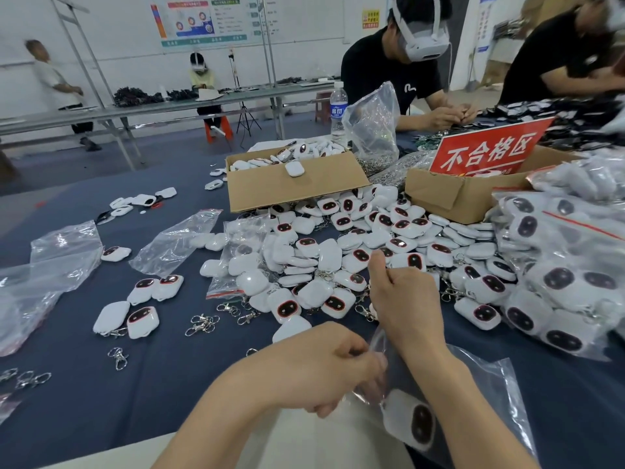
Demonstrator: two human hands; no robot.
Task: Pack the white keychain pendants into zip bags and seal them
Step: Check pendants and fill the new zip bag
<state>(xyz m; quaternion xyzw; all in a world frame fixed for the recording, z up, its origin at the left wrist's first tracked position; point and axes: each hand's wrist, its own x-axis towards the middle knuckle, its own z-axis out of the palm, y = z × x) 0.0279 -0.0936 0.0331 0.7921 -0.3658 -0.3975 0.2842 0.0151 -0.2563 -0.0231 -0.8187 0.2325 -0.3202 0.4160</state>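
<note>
at near edge of table (pixel 142 394) | left hand (pixel 324 370) pinches zip bag (pixel 490 384) | right hand (pixel 406 306) curled on pendant pile (pixel 355 238), grip unclear

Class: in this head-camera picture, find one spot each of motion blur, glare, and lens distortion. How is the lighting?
Head view: the person at far left is motion-blurred; glare streaks the empty bags; the pendant looks hazy through the bag that the left hand grips; the wide lens stretches the frame's edges; light is even, shadows soft.
</note>
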